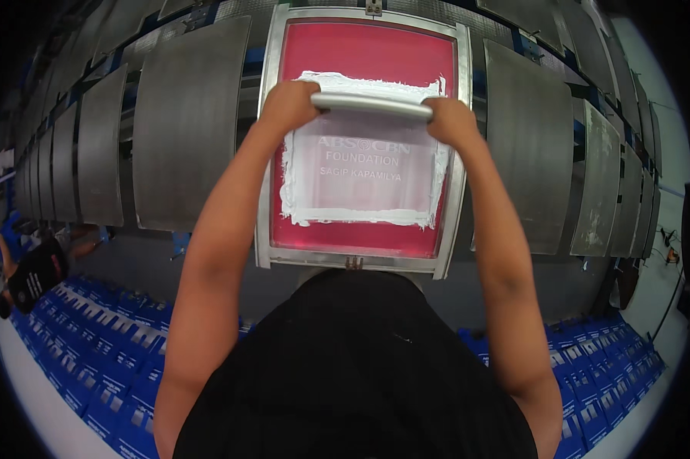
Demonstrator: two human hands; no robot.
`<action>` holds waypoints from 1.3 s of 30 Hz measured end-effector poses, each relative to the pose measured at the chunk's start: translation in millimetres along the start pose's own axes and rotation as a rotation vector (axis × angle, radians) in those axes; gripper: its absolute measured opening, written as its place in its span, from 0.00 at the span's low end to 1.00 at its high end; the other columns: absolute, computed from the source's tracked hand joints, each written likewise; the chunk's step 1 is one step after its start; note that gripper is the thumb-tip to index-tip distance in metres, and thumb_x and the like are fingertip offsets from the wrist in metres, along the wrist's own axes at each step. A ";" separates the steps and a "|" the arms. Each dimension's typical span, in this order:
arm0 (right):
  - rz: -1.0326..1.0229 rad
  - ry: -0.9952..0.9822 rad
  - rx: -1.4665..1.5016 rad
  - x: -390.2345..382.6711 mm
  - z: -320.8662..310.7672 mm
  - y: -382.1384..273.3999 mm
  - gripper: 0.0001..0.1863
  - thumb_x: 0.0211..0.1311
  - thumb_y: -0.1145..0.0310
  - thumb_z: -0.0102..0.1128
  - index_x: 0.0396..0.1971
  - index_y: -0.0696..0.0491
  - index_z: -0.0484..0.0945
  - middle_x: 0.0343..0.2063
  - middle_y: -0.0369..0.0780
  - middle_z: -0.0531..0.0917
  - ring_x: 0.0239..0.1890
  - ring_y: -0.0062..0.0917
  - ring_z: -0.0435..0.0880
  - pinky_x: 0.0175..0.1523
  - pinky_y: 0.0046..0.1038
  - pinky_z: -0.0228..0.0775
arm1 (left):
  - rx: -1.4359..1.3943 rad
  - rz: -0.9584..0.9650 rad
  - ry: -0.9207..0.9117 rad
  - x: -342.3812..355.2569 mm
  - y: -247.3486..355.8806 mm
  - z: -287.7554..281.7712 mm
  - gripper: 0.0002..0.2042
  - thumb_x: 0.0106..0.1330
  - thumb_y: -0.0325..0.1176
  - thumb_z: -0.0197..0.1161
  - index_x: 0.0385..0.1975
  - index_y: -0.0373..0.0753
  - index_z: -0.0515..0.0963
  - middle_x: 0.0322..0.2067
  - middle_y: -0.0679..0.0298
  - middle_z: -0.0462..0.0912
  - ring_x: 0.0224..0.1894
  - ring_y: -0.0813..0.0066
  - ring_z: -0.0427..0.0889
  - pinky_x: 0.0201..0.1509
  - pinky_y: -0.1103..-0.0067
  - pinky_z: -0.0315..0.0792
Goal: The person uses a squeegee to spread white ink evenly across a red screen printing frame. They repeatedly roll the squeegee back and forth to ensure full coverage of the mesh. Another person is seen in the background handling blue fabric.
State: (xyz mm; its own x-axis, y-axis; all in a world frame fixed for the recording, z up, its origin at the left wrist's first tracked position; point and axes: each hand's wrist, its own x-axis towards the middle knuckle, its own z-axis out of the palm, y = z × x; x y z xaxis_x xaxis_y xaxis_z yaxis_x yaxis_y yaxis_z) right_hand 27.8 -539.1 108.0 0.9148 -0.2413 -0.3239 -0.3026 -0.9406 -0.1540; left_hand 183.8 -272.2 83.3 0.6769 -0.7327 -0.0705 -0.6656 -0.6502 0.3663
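Note:
Both my hands are closed around the ends of a squeegee (371, 105) with a pale, rounded handle. My left hand (290, 107) grips its left end and my right hand (450, 121) its right end. The squeegee lies across the upper part of a screen printing frame (265, 191) with a light metal rim. Inside the rim is red mesh (368, 50) around a paler middle that carries pale lettering. Thick white ink (360, 216) forms a ragged border around this middle, with more along the squeegee's far side. The squeegee's blade is hidden beneath the handle.
Grey flat platens stand in rows to the left (188, 122) and right (530, 145) of the frame. Blue printed pieces (104, 348) lie in rows below on both sides. At the far left, another person (37, 275) in a dark top bends near the platens.

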 end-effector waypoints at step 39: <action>-0.201 0.029 -0.010 -97.4 32.1 -275.3 0.29 0.40 0.75 0.53 0.51 0.53 0.79 0.44 0.51 0.82 0.49 0.43 0.80 0.56 0.35 0.71 | -1.435 -0.161 -0.583 -593.5 13.0 66.9 0.19 0.73 0.45 0.53 0.31 0.36 0.80 0.24 0.72 0.77 0.29 0.86 0.72 0.34 0.84 0.68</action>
State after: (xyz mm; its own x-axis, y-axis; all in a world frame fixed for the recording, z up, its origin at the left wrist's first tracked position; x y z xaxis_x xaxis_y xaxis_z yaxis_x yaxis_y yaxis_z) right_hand 13.4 -249.0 152.0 0.9639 -0.0550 -0.2605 -0.1104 -0.9729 -0.2033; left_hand -247.6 140.8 67.8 0.2715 -0.8716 -0.4082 0.4766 -0.2467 0.8438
